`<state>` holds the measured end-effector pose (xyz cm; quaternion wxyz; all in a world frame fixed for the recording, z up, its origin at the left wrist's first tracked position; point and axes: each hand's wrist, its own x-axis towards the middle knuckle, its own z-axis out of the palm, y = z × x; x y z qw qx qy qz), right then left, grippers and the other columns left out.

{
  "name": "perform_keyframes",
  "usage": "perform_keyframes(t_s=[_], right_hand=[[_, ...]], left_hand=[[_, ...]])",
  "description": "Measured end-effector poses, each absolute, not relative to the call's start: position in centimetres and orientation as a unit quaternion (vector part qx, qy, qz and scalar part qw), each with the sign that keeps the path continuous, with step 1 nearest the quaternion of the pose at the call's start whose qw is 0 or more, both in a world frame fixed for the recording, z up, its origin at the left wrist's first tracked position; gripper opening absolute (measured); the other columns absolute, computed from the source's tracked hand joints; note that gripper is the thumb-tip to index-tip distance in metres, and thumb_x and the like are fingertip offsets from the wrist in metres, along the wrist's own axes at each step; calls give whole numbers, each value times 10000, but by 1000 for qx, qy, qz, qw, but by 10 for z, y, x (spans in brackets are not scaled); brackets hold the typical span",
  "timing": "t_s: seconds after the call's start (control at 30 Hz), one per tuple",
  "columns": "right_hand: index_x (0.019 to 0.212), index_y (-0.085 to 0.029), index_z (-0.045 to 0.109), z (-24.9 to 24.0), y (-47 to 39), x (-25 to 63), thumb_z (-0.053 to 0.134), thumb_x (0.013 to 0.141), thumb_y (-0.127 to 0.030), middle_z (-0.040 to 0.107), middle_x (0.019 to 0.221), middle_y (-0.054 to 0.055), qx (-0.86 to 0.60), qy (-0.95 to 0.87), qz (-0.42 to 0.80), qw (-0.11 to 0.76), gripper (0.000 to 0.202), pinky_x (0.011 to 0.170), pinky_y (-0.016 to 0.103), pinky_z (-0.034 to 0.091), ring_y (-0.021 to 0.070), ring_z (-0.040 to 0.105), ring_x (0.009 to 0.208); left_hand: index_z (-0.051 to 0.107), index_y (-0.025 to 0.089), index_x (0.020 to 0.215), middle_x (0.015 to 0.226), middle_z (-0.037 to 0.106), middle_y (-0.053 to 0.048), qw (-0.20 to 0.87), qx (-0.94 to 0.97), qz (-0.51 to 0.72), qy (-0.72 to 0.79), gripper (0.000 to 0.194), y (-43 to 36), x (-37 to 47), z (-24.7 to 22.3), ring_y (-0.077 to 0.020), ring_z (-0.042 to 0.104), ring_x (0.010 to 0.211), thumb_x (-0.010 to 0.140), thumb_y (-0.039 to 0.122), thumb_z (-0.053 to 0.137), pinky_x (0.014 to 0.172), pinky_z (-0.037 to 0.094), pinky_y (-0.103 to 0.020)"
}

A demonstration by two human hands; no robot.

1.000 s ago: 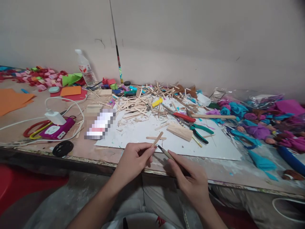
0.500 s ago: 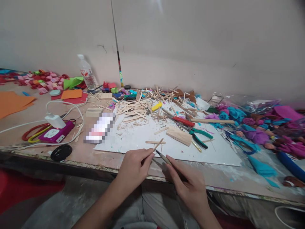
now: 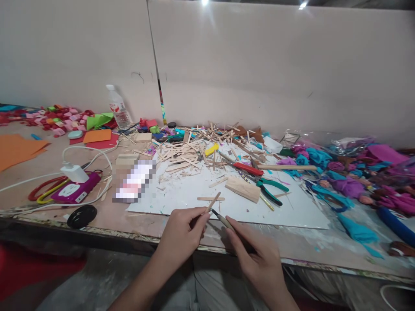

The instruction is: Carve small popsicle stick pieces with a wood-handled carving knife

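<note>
Your left hand (image 3: 184, 229), at the white board's (image 3: 181, 196) near edge: grip closed, fingers pinching a wooden stick (image 3: 214, 201). Your right hand (image 3: 257, 255), same edge: grip closed round a thin-bladed tool (image 3: 226, 223), tip at the stick; can't tell if touching. On the board's near part, flat stick (image 3: 202, 198); further right, wood block (image 3: 242, 189) and green-handled pliers (image 3: 275, 185). Stick pile (image 3: 181, 152) covers its far part. Bottle (image 3: 118, 109) stands on the counter (image 3: 112, 216), beyond its far left.
</note>
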<state>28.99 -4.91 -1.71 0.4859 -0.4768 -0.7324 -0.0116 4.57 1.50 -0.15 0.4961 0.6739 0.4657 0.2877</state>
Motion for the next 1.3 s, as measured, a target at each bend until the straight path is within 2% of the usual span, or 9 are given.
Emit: perform_keyframes(t_s=[0.23,0.4,0.6,0.87,1.1,1.3], right_hand=[[1366,-204,979,-19,-50,291,769,1308,-380,1017,1148,102,-486,-737,-12,471,280,766,267,801,210,992,873],[1380,-202,960,-20,-50,292,752,1325,-384,1015,1188,106,-486,-741,-16,463,282,817,309,826,204,997,930],[1385,-275,1002,-20,-50,292,752,1299,-399,1017,1145,107,-490,-733,-15,471,291,769,251,802,243,1001,871],[1456,-288,973,-19,-48,290,786,1277,-324,1021,1195,79,-465,-738,-25,488,262,810,204,784,235,1011,906],[1403,-278,985,-19,-48,291,751,1300,-386,1020,1166,86,-474,-735,-21,485,277,818,231,802,251,1009,891],[1439,-307,987,-23,-48,294,775,1278,-362,1020,1207,87,-475,-734,-14,486,271,826,234,801,252,1013,912]], left_hand=[[846,211,1530,1549,853,-117,471,685,306,464,426,16,45,2,-334,872,1317,1264,541,888,1142,790,-536],[845,218,1533,1555,852,-122,461,698,315,449,413,15,44,1,-323,871,1312,1268,533,884,1141,790,-532],[849,219,1519,1541,857,-120,453,707,310,447,400,17,46,-1,-317,871,1301,1271,531,880,1139,789,-527],[860,220,1480,1504,867,-112,465,700,287,460,376,16,48,1,-305,874,1270,1279,538,868,1127,789,-513],[856,200,1460,1427,877,-98,527,660,274,460,408,16,46,4,-294,882,1201,1275,563,871,1069,796,-491],[853,201,1451,1400,879,-100,572,627,276,452,404,16,45,5,-275,880,1166,1281,567,863,1046,795,-478]])
